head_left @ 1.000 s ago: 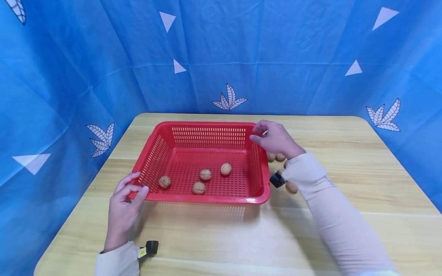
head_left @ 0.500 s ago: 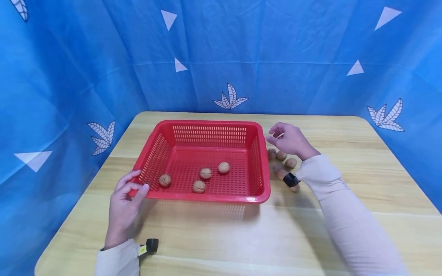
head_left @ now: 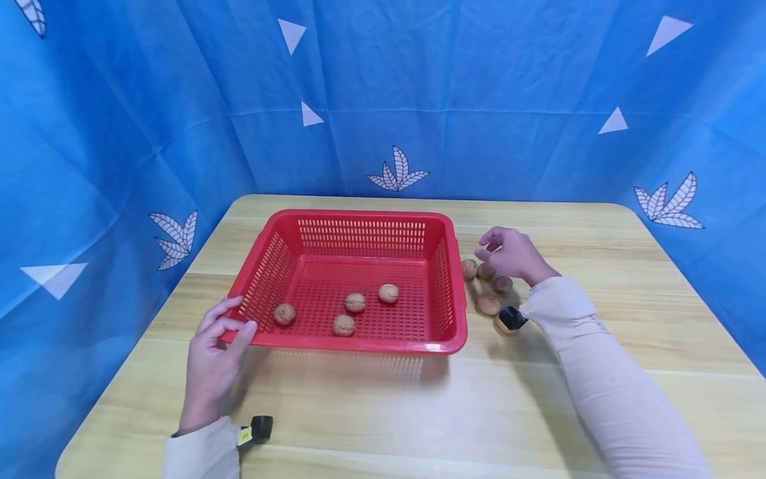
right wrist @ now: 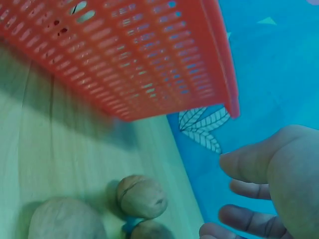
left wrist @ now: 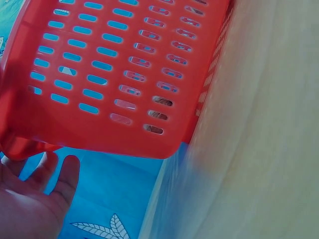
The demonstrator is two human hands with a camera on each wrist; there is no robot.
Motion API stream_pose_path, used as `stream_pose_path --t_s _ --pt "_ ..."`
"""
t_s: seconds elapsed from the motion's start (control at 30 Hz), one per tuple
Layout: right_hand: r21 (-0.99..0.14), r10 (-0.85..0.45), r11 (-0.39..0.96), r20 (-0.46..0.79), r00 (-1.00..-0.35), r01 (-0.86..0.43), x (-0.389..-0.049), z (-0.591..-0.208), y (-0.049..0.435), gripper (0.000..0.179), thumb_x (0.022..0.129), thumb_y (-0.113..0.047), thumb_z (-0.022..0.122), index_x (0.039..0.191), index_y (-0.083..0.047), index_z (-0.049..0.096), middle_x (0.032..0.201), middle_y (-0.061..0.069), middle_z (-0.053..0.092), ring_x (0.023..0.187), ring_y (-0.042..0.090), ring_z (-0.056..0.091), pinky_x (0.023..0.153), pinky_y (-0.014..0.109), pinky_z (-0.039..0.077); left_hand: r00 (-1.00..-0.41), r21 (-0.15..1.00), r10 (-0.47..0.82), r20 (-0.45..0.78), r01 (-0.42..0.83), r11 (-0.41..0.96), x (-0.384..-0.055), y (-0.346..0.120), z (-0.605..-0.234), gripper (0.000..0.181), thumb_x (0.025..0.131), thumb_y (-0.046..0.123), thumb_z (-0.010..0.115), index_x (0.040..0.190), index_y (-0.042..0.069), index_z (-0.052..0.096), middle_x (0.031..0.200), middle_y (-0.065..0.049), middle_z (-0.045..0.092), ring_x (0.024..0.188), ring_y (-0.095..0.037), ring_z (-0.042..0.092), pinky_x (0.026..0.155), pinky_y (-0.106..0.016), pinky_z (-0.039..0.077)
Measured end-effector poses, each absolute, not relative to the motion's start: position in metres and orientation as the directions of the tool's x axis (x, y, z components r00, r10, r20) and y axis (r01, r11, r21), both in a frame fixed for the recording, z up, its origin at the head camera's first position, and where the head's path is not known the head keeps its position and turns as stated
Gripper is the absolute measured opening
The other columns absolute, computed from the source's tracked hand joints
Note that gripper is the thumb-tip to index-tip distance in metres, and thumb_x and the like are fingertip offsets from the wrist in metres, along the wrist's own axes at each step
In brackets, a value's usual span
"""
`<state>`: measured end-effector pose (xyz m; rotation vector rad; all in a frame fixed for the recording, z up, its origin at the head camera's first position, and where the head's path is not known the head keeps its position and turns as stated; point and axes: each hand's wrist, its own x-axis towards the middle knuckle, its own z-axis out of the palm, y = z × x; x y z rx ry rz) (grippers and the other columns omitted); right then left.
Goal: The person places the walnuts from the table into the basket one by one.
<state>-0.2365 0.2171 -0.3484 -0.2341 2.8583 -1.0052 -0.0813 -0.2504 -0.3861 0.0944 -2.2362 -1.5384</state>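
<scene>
A red plastic basket (head_left: 365,344) stands on the table with several walnuts (head_left: 356,303) spread over its slotted floor. My left hand (head_left: 215,366) holds the basket's rim at the near left corner, thumb on top. From the left wrist view, the fingers (left wrist: 67,177) show just below the rim. To the right of the basket, my right hand (head_left: 510,254) hovers over a cluster of loose walnuts (head_left: 487,305), fingers loosely bent and apart. Nothing lies between its thumb and fingertips in the right wrist view, where walnuts (right wrist: 142,196) sit below.
The pale wooden table (head_left: 359,426) has rounded corners and extends past the basket on all sides. A blue cloth (head_left: 509,80) with white leaves and triangles hangs behind and beside it. A small black camera (head_left: 260,429) is strapped to the left wrist, another (head_left: 512,318) to the right.
My right hand has moved from above the basket's right side rightward and down to the loose walnuts. The rightmost walnut inside the basket has shifted slightly. My left hand stays on the rim.
</scene>
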Motion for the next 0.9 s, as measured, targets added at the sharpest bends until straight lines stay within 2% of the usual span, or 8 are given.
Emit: stream_pose_path --t_s 0.4,0.63,0.9 --pt "-0.564 -0.183 0.817 -0.062 -0.981 -0.117 -0.24 -0.376 0.225 0.03 0.09 -0.022 0.064 0.111 -0.001 0.059 0.109 0.024 0.059 0.097 0.039 0.057 0.082 0.049 0.048 -0.913 0.896 -0.291 0.285 0.146 0.42 -0.079 -0.251 -0.386 0.017 0.09 0.009 0.069 0.085 -0.007 0.066 0.135 0.002 0.05 0.128 -0.018 0.037 0.077 -0.01 0.048" --pt "-0.575 -0.184 0.811 -0.079 -0.98 -0.106 -0.24 -0.382 0.224 0.033 0.089 -0.02 0.065 0.113 0.002 0.058 0.11 0.025 0.059 0.098 0.038 0.057 0.083 0.049 0.049 -0.913 0.897 -0.286 0.29 0.156 0.413 -0.079 -0.25 -0.386 0.016 0.09 0.008 0.069 0.086 -0.008 0.065 0.136 0.002 0.05 0.126 -0.016 0.037 0.076 -0.01 0.049" --pt "-0.56 -0.194 0.821 -0.086 -0.977 -0.114 -0.241 -0.388 0.224 0.034 0.088 -0.019 0.066 0.112 0.004 0.057 0.096 0.018 0.064 0.085 0.03 0.062 0.081 0.045 0.05 -0.911 0.89 -0.284 0.299 0.158 0.428 -0.08 -0.25 -0.386 0.016 0.089 0.008 0.069 0.085 -0.007 0.066 0.135 0.002 0.05 0.126 -0.016 0.037 0.077 -0.01 0.048"
